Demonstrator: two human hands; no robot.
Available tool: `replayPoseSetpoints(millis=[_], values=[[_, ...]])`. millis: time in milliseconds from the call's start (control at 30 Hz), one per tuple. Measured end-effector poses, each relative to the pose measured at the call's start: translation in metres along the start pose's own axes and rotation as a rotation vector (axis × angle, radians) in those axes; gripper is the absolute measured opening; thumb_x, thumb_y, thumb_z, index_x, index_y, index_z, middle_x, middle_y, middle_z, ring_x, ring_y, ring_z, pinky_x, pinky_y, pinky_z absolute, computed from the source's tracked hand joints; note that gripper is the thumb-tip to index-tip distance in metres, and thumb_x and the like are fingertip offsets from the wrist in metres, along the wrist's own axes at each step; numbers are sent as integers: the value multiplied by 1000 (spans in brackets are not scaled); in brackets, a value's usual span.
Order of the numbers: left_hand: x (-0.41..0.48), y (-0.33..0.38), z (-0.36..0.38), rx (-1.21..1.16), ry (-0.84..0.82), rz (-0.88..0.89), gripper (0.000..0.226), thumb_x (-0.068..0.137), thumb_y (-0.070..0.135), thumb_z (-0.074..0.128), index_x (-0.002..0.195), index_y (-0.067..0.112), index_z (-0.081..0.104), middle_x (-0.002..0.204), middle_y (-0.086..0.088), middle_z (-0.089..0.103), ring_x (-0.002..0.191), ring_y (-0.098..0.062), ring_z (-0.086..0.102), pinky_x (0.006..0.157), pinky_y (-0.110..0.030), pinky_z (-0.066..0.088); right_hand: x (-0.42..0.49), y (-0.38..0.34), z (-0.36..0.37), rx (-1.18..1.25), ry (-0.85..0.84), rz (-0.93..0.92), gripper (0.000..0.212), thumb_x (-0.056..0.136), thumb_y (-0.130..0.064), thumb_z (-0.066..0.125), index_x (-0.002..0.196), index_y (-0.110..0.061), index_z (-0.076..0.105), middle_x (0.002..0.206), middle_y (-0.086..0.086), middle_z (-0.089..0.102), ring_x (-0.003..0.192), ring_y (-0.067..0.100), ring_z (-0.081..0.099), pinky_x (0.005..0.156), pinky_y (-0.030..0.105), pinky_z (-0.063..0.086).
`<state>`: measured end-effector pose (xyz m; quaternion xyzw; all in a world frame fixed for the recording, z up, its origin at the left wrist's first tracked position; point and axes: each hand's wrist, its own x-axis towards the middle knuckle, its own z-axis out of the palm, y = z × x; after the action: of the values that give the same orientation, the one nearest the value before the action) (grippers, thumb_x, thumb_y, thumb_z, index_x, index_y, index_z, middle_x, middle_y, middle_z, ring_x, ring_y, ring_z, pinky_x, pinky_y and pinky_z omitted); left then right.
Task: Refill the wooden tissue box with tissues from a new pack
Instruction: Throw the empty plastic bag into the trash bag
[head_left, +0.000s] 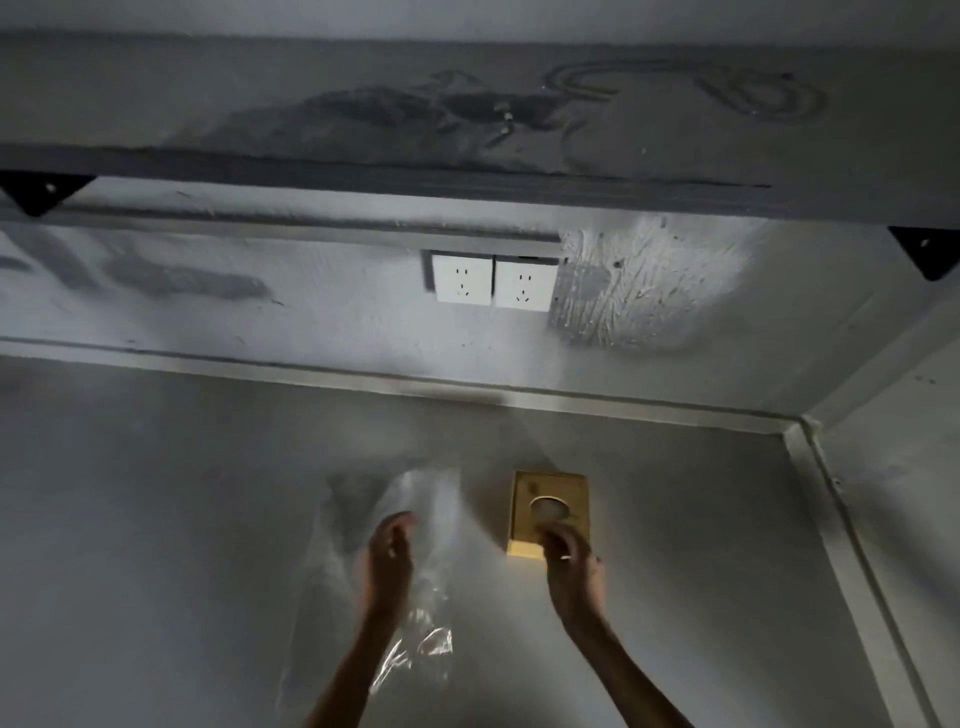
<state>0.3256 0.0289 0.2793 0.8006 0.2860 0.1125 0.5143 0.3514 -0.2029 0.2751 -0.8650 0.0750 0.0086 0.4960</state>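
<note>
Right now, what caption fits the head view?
Two hands at work: left hand by clear plastic wrap, right hand at wooden tissue box.

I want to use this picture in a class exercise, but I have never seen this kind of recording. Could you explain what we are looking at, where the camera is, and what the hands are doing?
There is no machine here: a person wears a wide-angle camera on the head, so this single view looks forward and down along their own bare arms. They stand at a pale grey surface in a corner, with two white wall sockets under a shelf. On the surface stands a wooden tissue box with a round opening on top. The right hand reaches its near edge; the grip is unclear. The left hand is at a blurred sheet of clear plastic wrapping, seemingly holding it. No tissues are clearly visible.
</note>
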Motion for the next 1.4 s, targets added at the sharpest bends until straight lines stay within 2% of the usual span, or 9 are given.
replayPoseSetpoints(millis=[100, 233, 333, 500, 633, 900, 1133, 1333, 1400], values=[[3, -46, -67, 211, 251, -151, 28, 88, 4, 49, 113, 3, 63, 113, -20, 66, 103, -38, 62, 88, -43, 46, -18, -11, 36, 135, -381, 299, 30, 82, -42, 59, 92, -17, 72, 79, -1, 72, 69, 15, 64, 64, 29, 49], [-4, -119, -116, 302, 74, -541, 61, 87, 27, 65, 140, 9, 39, 133, -27, 52, 115, -46, 53, 99, -51, 42, -43, -14, 78, 90, -551, 490, 25, 93, -35, 58, 109, -16, 62, 94, 6, 66, 81, 20, 63, 60, 25, 45], [-15, -137, -125, 108, -90, -601, 67, 87, 13, 67, 143, 4, 31, 119, -28, 57, 92, -38, 63, 77, -39, 53, -57, -27, 99, 130, -600, 537, 27, 92, -34, 61, 115, -25, 49, 105, 7, 66, 86, 19, 64, 58, 21, 46], [-32, -121, -120, -187, -39, -715, 60, 72, -14, 56, 128, 2, 39, 61, -15, 52, 47, -19, 42, 35, -17, 34, -67, -38, 93, 193, -486, 369, 30, 91, 0, 54, 119, -8, 63, 72, 7, 63, 55, 15, 55, 46, 22, 44], [-45, -85, -111, -240, -77, -536, 52, 78, -23, 41, 121, 5, 44, 54, -9, 43, 30, -6, 38, 32, -15, 31, -85, -43, 37, 189, -247, 236, 27, 95, -4, 54, 114, -21, 64, 72, 11, 66, 48, 4, 57, 44, 21, 47], [-86, -4, -102, -178, -529, -96, 73, 72, -13, 50, 124, 38, 46, 72, -13, 51, 51, -18, 46, 47, -28, 44, -173, -35, -90, 236, 78, 199, 41, 89, 2, 60, 113, -32, 63, 80, 5, 76, 66, 19, 69, 61, 32, 56], [-156, 55, -66, 15, -504, 532, 52, 91, -9, 42, 122, 33, 51, 85, -3, 48, 62, -16, 51, 61, -21, 46, -249, -36, -144, 166, 560, 118, 36, 91, -9, 62, 116, -35, 62, 83, -14, 73, 49, 16, 65, 38, 26, 51], [-244, 87, -57, 72, -606, 839, 41, 95, -2, 45, 117, 31, 56, 97, -1, 47, 70, -9, 53, 62, -24, 49, -354, -3, -222, -17, 567, 61, 46, 91, 0, 60, 121, -36, 60, 88, -16, 73, 62, 1, 66, 52, 15, 50], [-275, 95, -58, 115, -655, 859, 47, 92, 1, 53, 129, 30, 50, 107, -2, 45, 82, -3, 54, 71, -31, 55, -389, -2, -250, -90, 589, 44, 41, 92, -8, 61, 116, -41, 61, 84, -12, 74, 51, 1, 61, 52, 9, 45]])
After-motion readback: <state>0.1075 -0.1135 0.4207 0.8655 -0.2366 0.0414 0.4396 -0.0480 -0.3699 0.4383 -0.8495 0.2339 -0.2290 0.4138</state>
